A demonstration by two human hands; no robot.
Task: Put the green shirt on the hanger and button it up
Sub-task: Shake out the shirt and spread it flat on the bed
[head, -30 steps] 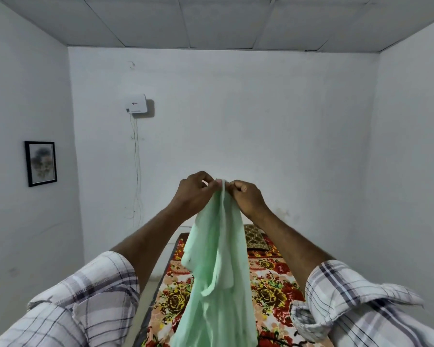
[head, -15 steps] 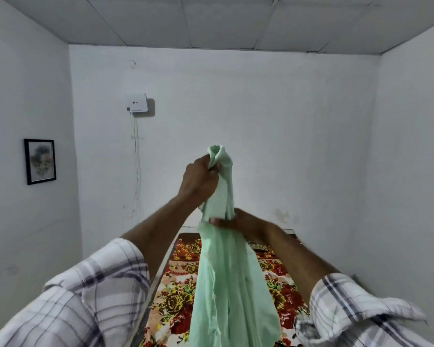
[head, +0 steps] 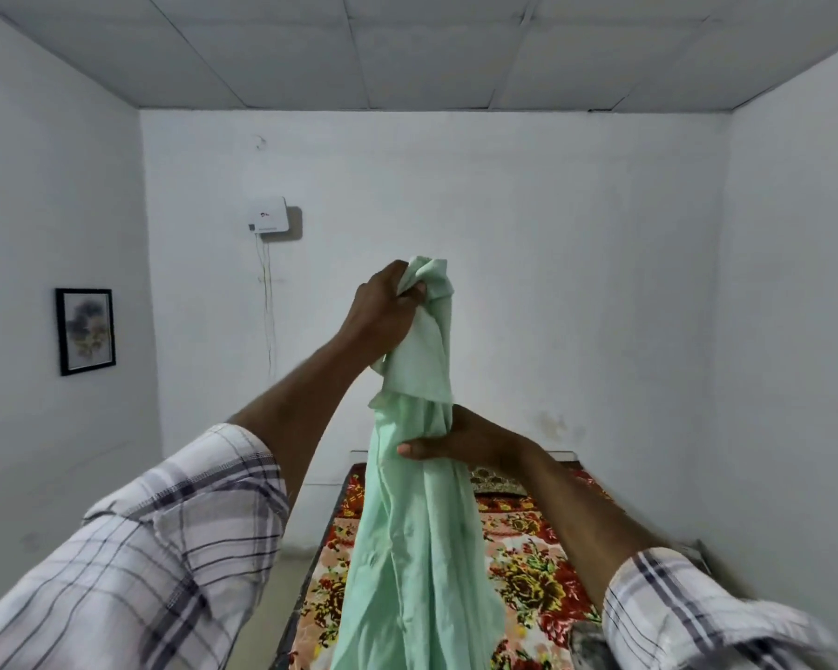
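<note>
Shirt: green shirt [head: 419,524] hung in mid-air in front of the person, bunched into one long rope-like drape, lower part over the bed [head: 528,563].
Change, 1 s back: both hands had pinched the top edge side by side at one height; since then the grips split vertically and the fabric rose.
Left hand: left hand [head: 383,314] was up top, fist clamped on the crumpled upper end of the shirt.
Right hand: right hand [head: 460,440] sat lower, wrapped around the drape from behind, thumb across the front; closed on the cloth.
Hands, rel.: well apart, one above the other, cloth taut-ish btwn them.
Hanger: not in view.
Meaning for task: judged as sorting/shaking out to find collar or shoulders; shirt not yet opened, no buttons visible, hanging step not begun.
Surroundings: white wall [head: 504,234] w/ wall box [head: 268,215], framed picture [head: 86,331] at left.
</note>
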